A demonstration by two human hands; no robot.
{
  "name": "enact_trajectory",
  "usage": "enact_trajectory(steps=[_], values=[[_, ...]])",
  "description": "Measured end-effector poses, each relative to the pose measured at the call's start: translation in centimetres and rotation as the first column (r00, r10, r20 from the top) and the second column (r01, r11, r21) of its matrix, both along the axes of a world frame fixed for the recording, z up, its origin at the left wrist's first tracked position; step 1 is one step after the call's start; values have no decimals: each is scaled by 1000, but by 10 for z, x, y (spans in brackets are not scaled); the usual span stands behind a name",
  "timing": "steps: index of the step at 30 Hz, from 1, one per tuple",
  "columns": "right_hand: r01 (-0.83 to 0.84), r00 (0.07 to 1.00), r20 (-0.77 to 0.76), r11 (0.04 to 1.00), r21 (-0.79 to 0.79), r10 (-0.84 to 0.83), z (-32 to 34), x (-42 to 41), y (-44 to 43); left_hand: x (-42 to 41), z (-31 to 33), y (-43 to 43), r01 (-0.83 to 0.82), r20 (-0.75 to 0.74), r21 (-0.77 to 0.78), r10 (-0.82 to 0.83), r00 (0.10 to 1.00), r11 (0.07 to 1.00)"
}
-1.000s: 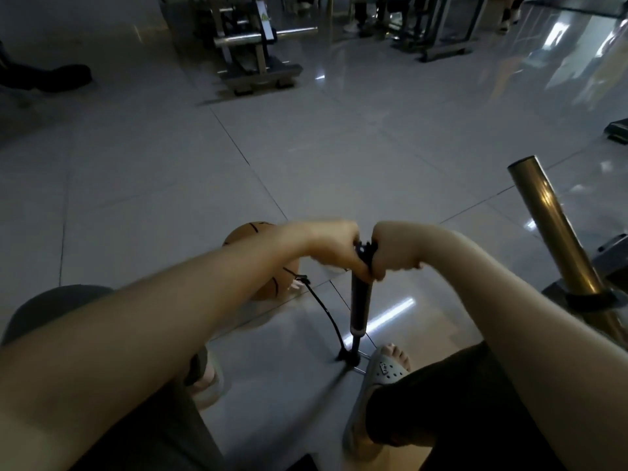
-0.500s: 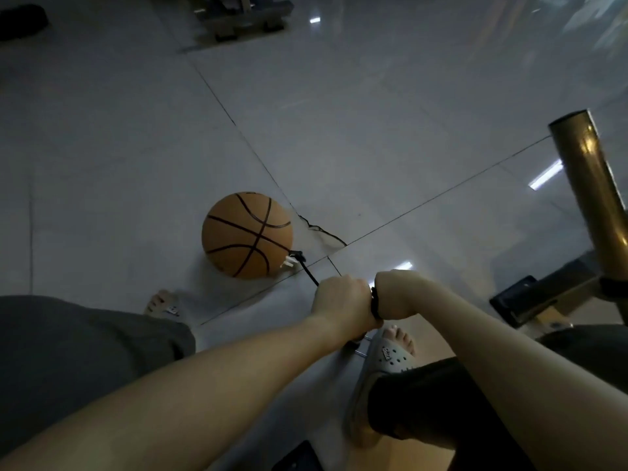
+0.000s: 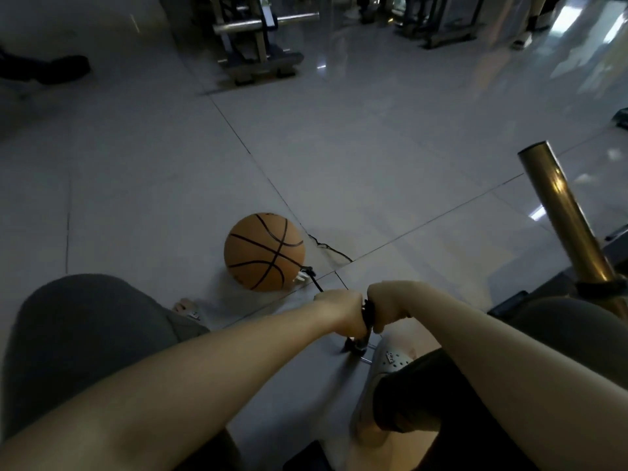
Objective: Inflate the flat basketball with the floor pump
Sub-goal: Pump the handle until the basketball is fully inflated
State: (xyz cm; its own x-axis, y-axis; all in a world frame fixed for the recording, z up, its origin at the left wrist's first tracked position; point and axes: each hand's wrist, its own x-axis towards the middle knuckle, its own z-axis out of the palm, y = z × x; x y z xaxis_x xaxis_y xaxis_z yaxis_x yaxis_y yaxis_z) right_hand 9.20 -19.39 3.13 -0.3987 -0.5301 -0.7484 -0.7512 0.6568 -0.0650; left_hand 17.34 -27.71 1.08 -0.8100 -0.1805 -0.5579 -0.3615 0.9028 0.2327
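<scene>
The grey tiled floor (image 3: 373,158) carries everything. The basketball (image 3: 264,251) sits on it ahead and to the left of the grip, near the hands but apart from them. It looks round rather than slack, though the dim light makes its firmness hard to judge. Both forearms reach forward and down and meet low between the knees. The left hand (image 3: 341,312) and the right hand (image 3: 387,305) are each curled into a fist round one side of the pump handle (image 3: 368,309), knuckles up, the two fists almost touching. The left hand is the nearer to the ball. The long axis runs roughly upright from that handle to the pump base (image 3: 355,346), and the handle stands just above the base. The plunger therefore seems near the bottom of a stroke, and the coming move is likely a straight pull up along that axis. A foot in a pale sandal (image 3: 390,360) lies just beside the base, probably steadying it. A thin black hose (image 3: 316,283) leads from beside the left hand toward the ball, ending at a small connector (image 3: 301,276) against its lower right side.
</scene>
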Motion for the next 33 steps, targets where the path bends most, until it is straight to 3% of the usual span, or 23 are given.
enact_trajectory(steps=[5, 10, 16, 22, 28, 33], values=[[17, 999, -43, 989, -148, -23, 79, -17, -7, -15, 93, -26, 40, -59, 109, -33, 998, 993], [63, 993, -80, 963, -264, -87, 141, -34, -14, -40, 155, -43, 40, -107, 85, -31, 994, 996], [12, 991, -130, 986, -168, -34, 67, -26, -16, -41, 69, -37, 19, -82, 114, -9, 997, 993], [-102, 959, -275, 987, -125, 64, -17, -20, -6, -20, -27, -21, -69, -176, 161, 97, 980, 985], [-123, 956, -283, 984, -130, 82, -34, -11, 7, -8, -42, -3, -68, -173, 111, 86, 981, 992], [-23, 971, -239, 990, -138, -10, -23, 8, 14, 2, -23, -4, 27, -113, 65, -19, 993, 998]])
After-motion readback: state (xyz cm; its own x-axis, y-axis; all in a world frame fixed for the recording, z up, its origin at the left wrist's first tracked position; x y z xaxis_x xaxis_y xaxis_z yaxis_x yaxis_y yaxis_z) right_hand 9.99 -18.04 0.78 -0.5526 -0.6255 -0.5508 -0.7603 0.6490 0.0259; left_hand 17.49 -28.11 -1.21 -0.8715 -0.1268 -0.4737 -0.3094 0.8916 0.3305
